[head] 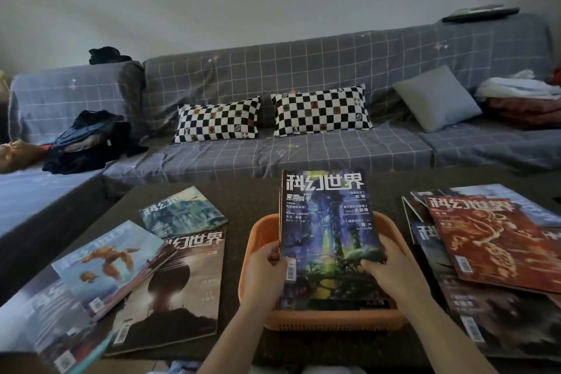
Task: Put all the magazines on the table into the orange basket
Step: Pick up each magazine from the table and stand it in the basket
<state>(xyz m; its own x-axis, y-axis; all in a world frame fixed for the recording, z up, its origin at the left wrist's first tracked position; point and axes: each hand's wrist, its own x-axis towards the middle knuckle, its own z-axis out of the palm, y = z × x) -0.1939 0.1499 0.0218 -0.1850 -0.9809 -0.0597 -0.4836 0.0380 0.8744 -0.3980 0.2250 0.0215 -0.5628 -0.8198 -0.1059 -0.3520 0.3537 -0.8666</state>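
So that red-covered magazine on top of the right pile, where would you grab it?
Probably by its near-left corner, coming in from the basket side. The red magazine lies flat and skewed on top of the pile, and that edge overhangs the darker one beneath, so fingers could slip under and the thumb pinch from above.

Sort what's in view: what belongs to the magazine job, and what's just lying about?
Job: orange basket; purple-cover magazine held by left hand and right hand; left magazines; right magazines.
Lying about: checkered pillows; grey cushion; dark clothes.
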